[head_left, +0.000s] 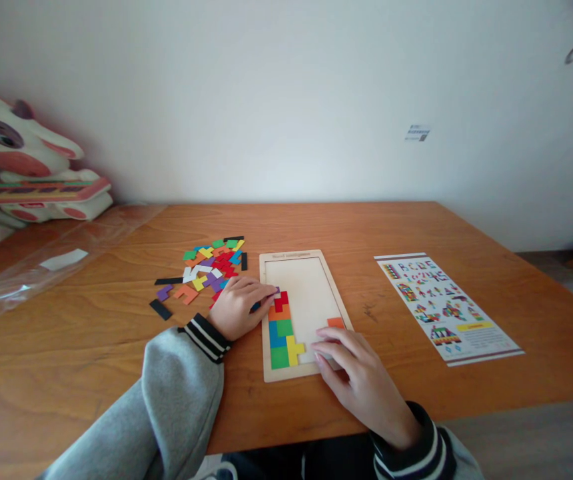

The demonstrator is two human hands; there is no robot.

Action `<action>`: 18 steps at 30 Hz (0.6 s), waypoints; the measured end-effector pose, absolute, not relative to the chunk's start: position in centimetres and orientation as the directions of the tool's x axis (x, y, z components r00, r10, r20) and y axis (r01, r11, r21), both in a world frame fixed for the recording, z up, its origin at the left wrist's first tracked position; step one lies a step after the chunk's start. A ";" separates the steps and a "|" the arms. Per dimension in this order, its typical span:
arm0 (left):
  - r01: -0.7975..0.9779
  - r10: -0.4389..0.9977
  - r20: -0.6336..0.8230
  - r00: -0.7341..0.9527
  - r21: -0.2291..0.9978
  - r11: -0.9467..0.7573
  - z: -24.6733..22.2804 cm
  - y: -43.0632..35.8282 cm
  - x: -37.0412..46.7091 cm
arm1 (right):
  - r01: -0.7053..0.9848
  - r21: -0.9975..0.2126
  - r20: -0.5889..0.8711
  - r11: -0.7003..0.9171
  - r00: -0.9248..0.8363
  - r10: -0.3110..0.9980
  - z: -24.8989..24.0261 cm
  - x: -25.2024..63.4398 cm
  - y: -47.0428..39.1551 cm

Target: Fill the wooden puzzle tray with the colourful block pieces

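Note:
A wooden puzzle board point(300, 277) lies on the table, with red, orange, green, blue and yellow pieces along its left side. My left hand point(242, 305) reaches over the board's left edge, its fingertips closed on a small purple piece point(277, 291) beside the red piece point(282, 302). My right hand point(359, 377) rests over the board's lower right corner with its fingers apart. An orange piece point(335, 323) shows just above it, and a white piece point(307, 357) is partly under its fingertips.
Loose coloured pieces point(221, 261) are heaped left of the board. A printed pattern sheet point(446, 308) lies to the right. Clear plastic wrapping point(61, 260) and a cow-shaped toy keyboard point(41, 190) are at the far left. A wall point(286, 100) stands behind the table.

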State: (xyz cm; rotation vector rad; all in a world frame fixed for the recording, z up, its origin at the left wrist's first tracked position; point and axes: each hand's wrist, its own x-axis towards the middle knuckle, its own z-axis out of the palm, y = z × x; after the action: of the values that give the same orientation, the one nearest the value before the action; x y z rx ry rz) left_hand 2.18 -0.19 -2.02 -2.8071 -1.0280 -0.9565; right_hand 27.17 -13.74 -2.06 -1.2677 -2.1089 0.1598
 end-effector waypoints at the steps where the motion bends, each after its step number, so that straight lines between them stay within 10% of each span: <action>1: 0.579 0.578 0.545 0.607 0.195 -0.792 -2.0 -0.2 2.2 | 0.743 -0.419 0.478 0.522 -0.308 0.822 -2.0 27.2 -13.7; 18: 0.459 0.461 0.498 0.734 0.137 -0.878 -1.5 -0.8 2.3 | 0.748 -0.402 0.480 0.528 -0.318 0.817 -1.9 27.1 -13.7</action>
State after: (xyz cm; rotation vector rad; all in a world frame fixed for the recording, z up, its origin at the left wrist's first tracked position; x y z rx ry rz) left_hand 2.26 -0.77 -1.50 -2.9300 -0.7772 -0.8427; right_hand 27.14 -13.68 -1.90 -1.2645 -2.1213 0.1379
